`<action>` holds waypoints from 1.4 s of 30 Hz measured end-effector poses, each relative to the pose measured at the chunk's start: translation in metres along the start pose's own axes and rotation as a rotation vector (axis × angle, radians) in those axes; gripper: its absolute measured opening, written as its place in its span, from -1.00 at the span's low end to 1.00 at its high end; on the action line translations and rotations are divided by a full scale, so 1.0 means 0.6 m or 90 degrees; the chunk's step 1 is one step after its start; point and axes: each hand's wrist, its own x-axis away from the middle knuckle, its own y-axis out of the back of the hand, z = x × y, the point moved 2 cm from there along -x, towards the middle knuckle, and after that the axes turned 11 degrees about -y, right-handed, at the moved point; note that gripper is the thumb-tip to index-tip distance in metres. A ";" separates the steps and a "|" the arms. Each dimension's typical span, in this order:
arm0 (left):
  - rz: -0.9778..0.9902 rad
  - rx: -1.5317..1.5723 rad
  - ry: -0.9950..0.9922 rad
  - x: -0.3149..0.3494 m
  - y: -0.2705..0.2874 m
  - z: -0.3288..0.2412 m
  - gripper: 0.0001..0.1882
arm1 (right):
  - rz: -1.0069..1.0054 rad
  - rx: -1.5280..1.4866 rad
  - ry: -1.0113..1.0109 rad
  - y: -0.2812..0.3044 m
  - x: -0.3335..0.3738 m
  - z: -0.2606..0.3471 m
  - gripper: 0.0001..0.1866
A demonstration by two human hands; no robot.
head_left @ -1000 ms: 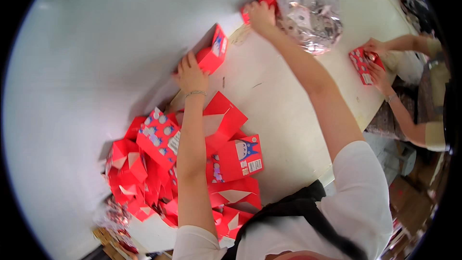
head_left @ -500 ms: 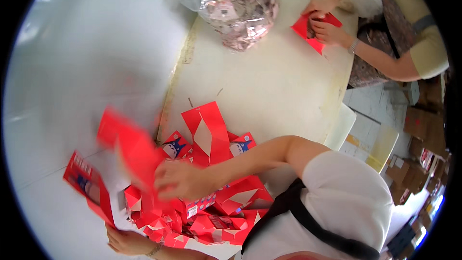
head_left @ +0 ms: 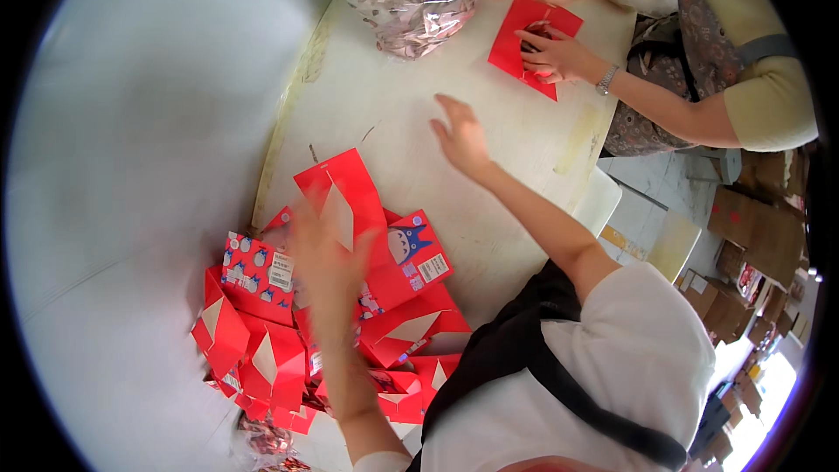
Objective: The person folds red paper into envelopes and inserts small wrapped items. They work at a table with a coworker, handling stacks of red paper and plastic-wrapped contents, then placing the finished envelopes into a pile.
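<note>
My right hand hangs above the table with fingers stretched apart and nothing in them. My left hand is smeared by motion over a heap of red printed cartons, and its grip cannot be made out. Nearest to it are a red carton with a pale diamond-shaped cut-out, a carton with a blue cartoon animal and a carton patterned with small figures. More open red cartons lie piled below, some partly covered by my left forearm.
Across the table, a co-worker's hand rests on a red carton with dark contents. A clear bag of small wrapped pieces stands at the far edge. Another clear bag sits below the heap. Brown boxes are stacked at right.
My right hand has left the heap, moved up and right, and let go of a red carton. My left hand has come up from the lower left onto the heap.
</note>
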 end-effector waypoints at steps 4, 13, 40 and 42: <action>0.173 -0.032 0.097 -0.112 -0.231 -0.003 -0.08 | 0.007 0.031 0.013 0.058 -0.055 -0.018 -0.56; 0.202 -0.137 0.141 0.014 -0.360 0.079 -0.14 | 0.157 0.112 0.040 0.030 -0.016 -0.056 -0.48; -0.602 0.842 0.484 0.043 -0.232 0.117 -0.29 | 0.200 -0.251 0.247 0.022 -0.008 0.156 -0.82; -0.619 1.040 0.472 0.034 -0.200 0.085 -0.28 | 0.250 -0.270 0.271 0.011 0.034 0.169 -0.82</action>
